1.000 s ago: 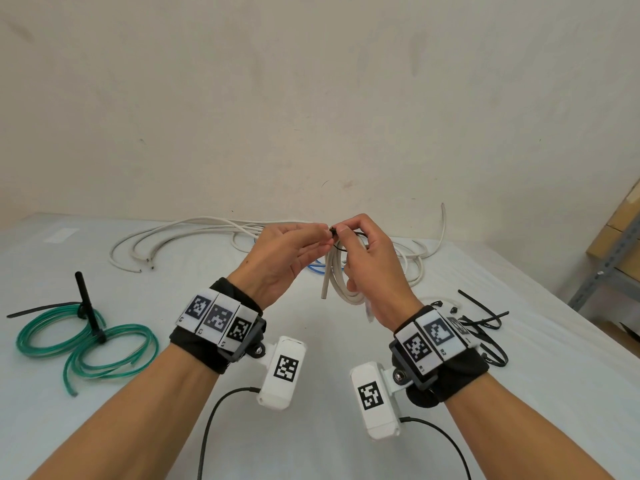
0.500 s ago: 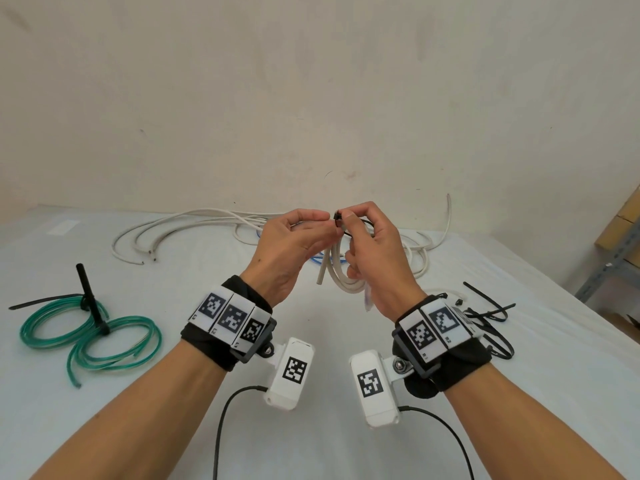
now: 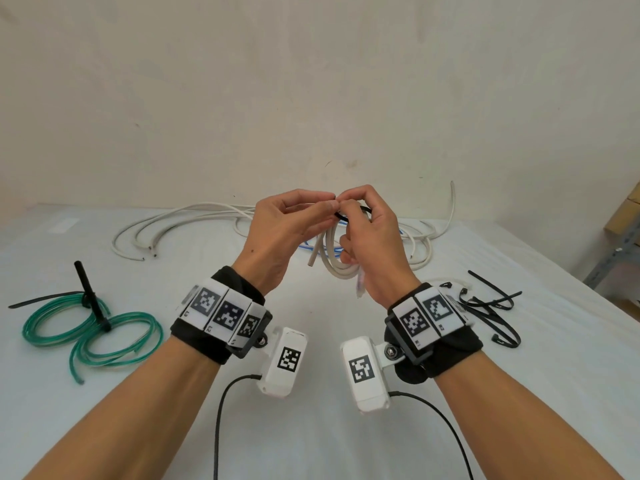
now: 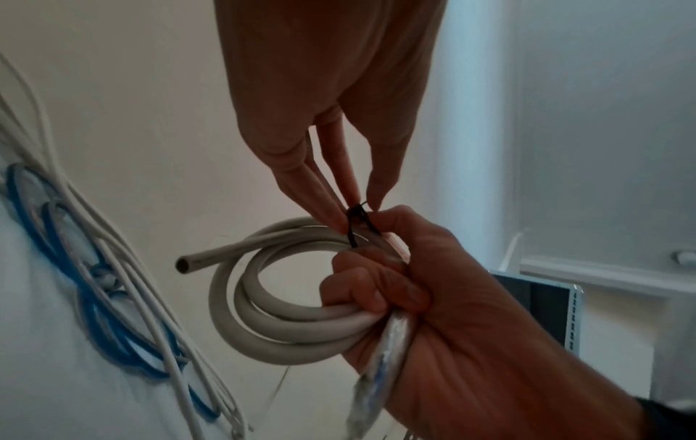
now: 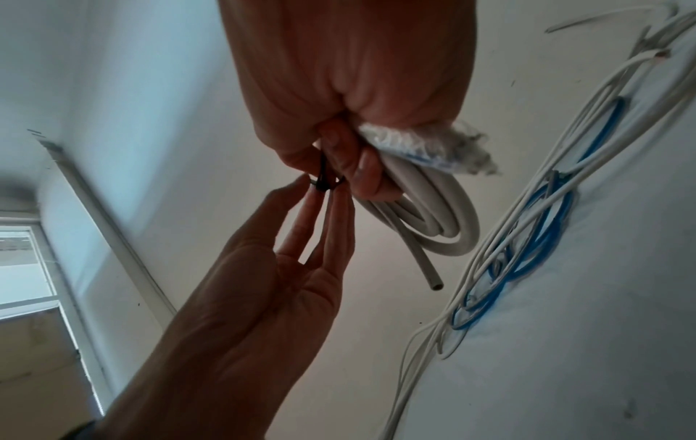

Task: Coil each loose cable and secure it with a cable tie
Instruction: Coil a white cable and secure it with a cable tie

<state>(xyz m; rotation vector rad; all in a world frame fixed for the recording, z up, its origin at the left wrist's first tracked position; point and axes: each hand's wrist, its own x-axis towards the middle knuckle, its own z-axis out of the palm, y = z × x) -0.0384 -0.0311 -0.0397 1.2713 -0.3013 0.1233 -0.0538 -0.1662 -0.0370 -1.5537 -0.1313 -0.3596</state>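
Both forearms are showing bare, with no sleeves. The left hand [image 3: 277, 233] is wearing a black fabric wristband [image 3: 211, 344] at the wrist, carrying a curved white plate with three black-and-white square markers [image 3: 221, 311] side by side. A white camera box [image 3: 284, 362] bearing one such marker is hanging from a screwed bracket on its right, trailing a black cable [image 3: 221, 420]. The right hand [image 3: 374, 244] is wearing a matching black band [image 3: 457, 351] with marker plates [image 3: 426, 315], and a white marked box [image 3: 363, 372] is sitting to its left, trailing its own black cable [image 3: 443, 424].
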